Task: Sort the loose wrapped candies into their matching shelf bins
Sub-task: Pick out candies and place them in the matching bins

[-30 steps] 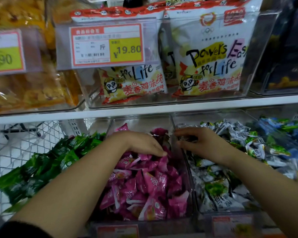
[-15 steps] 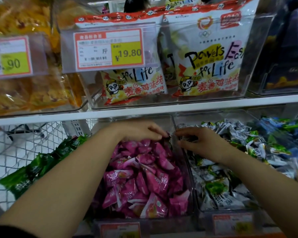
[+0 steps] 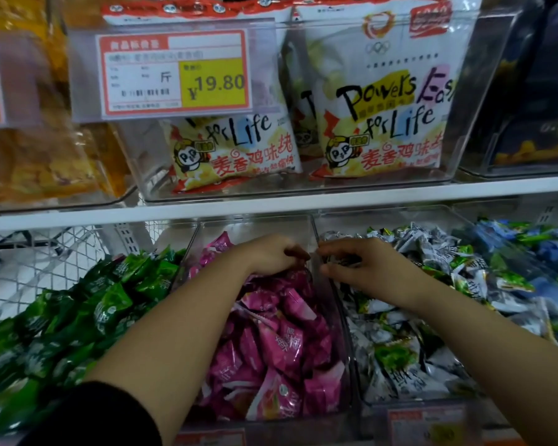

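Pink candies (image 3: 284,342) heaped in clear middle bin (image 3: 258,228) at lower centre, left hand (image 3: 271,255) curled on their far end, right hand (image 3: 371,272) curled over grey-green candies (image 3: 397,358) just right, neither grip discernible, green candies (image 3: 78,310) lower left.

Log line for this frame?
left hand: curled over pink candies | right hand: curled over white-green candies | grasp: unclear
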